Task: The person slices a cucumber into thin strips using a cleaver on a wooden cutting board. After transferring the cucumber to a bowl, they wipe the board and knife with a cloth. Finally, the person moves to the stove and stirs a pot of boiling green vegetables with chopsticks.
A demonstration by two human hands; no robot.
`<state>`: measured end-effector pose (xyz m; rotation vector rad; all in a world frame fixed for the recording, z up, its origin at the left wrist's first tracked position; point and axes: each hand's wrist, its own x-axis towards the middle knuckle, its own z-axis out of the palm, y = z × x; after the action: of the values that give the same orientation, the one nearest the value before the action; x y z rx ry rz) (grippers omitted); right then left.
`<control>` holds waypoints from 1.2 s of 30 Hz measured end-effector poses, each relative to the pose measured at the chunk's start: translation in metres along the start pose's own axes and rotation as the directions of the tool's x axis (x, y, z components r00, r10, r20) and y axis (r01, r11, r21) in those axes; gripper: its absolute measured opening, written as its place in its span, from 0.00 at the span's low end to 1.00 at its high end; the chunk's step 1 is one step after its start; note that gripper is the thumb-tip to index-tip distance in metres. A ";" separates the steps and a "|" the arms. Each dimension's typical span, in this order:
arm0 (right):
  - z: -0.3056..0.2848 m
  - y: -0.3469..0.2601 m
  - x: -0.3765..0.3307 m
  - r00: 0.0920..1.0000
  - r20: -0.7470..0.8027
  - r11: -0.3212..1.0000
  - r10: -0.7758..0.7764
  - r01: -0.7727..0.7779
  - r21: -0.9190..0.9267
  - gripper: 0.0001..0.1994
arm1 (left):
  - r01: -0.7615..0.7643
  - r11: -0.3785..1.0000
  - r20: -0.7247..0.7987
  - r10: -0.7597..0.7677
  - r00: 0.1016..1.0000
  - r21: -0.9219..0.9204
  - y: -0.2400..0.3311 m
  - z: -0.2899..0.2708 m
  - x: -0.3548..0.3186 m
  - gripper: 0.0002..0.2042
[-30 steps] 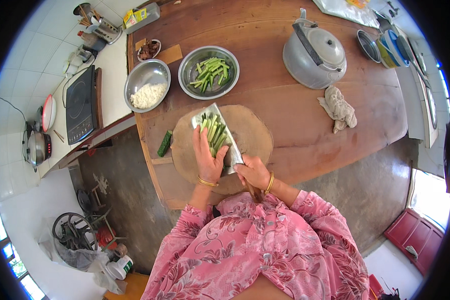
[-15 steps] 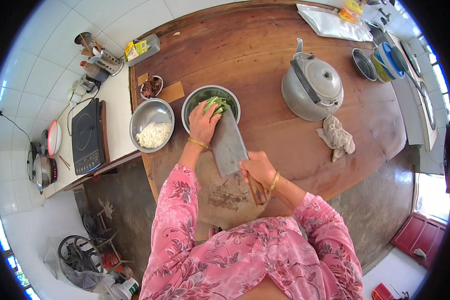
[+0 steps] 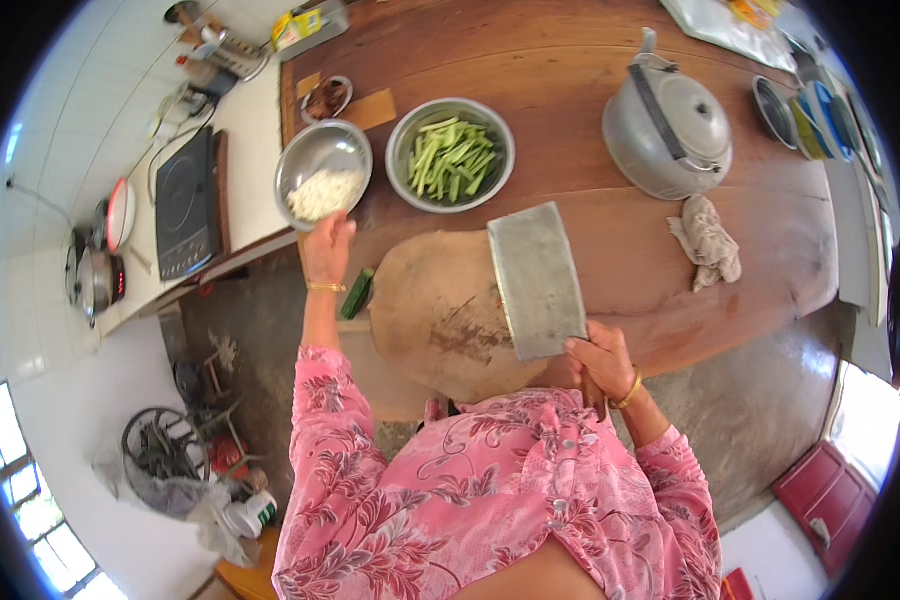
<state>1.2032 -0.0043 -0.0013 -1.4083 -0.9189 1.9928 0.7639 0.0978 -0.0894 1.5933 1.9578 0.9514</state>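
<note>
My right hand [image 3: 602, 357] is closed round the wooden handle of a cleaver [image 3: 538, 285], its wide grey blade over the right side of a worn chopping board [image 3: 430, 290]. My left hand [image 3: 328, 248] holds nothing visible, thumb apart from the slightly bent fingers. It is just in front of a steel bowl [image 3: 295, 150] with white, rice-like grains [image 3: 325, 195] in it. Against the board's left edge lies a dark green piece of cucumber [image 3: 357, 293]. Beyond the board, cut green strips [image 3: 453, 158] fill much of a second steel bowl [image 3: 506, 135].
A large metal kettle [image 3: 668, 130] and a crumpled cloth [image 3: 708, 243] are at the right on the wooden table [image 3: 530, 60]. Behind the bowls sits a small bowl of dark brown food [image 3: 327, 99]. An induction cooker [image 3: 186, 200] rests on the left counter.
My left hand has left the strips in the bowl and moved left and nearer. The cleaver has come back from that bowl to the board's right side. The cucumber piece now shows.
</note>
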 end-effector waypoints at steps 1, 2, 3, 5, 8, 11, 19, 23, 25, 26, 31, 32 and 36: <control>-0.002 0.007 -0.002 1.000 0.015 1.000 0.004 -0.005 0.021 0.06 | 0.028 0.990 0.036 -0.033 0.999 0.139 -0.010 -0.008 -0.026 0.14; -0.003 0.014 -0.008 1.000 0.024 0.999 0.011 -0.012 0.039 0.06 | 0.052 0.962 0.071 -0.074 0.995 0.270 -0.015 -0.013 -0.054 0.15; -0.003 0.021 -0.012 0.999 0.037 0.998 0.019 -0.021 0.053 0.06 | 0.057 0.961 0.100 -0.087 0.991 0.270 -0.026 -0.015 -0.079 0.17; 0.000 0.031 -0.016 0.997 0.074 0.992 0.033 -0.042 0.121 0.06 | 0.085 0.992 0.103 -0.094 0.990 0.095 -0.046 -0.010 -0.119 0.22; 0.003 0.041 -0.023 0.994 0.058 0.987 0.092 -0.099 0.128 0.06 | -0.049 0.905 0.048 0.031 0.998 0.422 -0.024 0.000 -0.131 0.26; 0.006 0.050 -0.023 0.992 0.061 0.990 0.106 -0.111 0.085 0.06 | 0.108 0.891 -0.008 -0.117 0.993 0.440 -0.041 0.013 -0.127 0.27; 0.011 0.044 -0.027 0.981 0.058 0.973 0.185 -0.191 0.130 0.05 | -0.118 0.975 -0.086 0.136 0.987 0.186 0.027 -0.040 -0.107 0.16; 0.010 0.037 -0.025 0.999 0.025 0.970 -0.026 0.031 -0.241 0.07 | -0.501 0.837 0.257 0.447 0.857 0.218 0.103 -0.017 -0.139 0.18; 0.012 0.020 -0.024 0.993 0.018 0.909 -0.120 0.117 -0.401 0.10 | -0.684 0.715 0.310 0.624 0.717 0.144 0.110 0.014 -0.157 0.17; 0.010 0.017 -0.023 0.980 0.028 0.843 -0.199 0.186 -0.505 0.10 | -0.728 0.679 0.336 0.666 0.666 0.095 0.115 0.029 -0.162 0.17; 0.011 0.001 -0.028 0.836 0.321 0.211 -0.445 0.446 -0.870 0.07 | -0.709 0.684 0.237 0.670 0.704 0.170 0.132 0.049 -0.185 0.14; 0.015 -0.003 -0.031 0.855 0.343 0.158 -0.390 0.429 -0.889 0.06 | -0.686 0.698 0.204 0.655 0.728 0.207 0.134 0.050 -0.191 0.14; 0.036 -0.020 -0.043 0.858 0.441 0.009 -0.263 0.459 -0.888 0.06 | -0.600 0.782 0.108 0.590 0.800 0.171 0.122 0.059 -0.207 0.14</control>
<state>1.1831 -0.0319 0.0479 -1.2479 -2.7398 0.8419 0.9367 -0.0760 -0.0558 2.4130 1.5593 0.9398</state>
